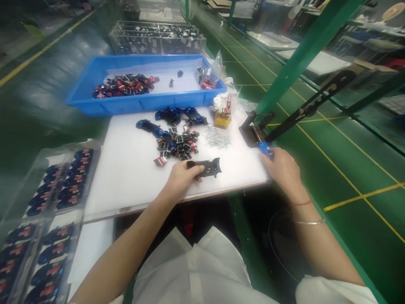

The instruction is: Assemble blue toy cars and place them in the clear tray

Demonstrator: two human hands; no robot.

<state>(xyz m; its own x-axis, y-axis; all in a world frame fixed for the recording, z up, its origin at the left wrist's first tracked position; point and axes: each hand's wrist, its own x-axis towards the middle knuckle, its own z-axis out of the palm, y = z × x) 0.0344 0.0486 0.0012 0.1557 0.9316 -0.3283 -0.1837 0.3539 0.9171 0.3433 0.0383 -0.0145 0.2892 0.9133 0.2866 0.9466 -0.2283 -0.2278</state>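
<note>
My left hand (182,179) grips a flat black plastic part (207,166) against the white work table (126,181). My right hand (281,169) pinches a small blue part (264,148) at the jaw of a black lever press (253,133), which is mounted at the table's right edge. Between my hands lies a heap of small black-and-red parts (177,143), with several blue moulded pieces (169,115) beside it. A loose pile of silver screws (217,137) sits to its right.
A blue plastic tray (145,103) holding black-and-red parts stands beyond the table. Past it is a clear bin of parts (156,38). Clear trays of blue-and-red pieces (63,181) lie at my left. A small yellow box (222,120) and a green steel post (303,55) stand to the right.
</note>
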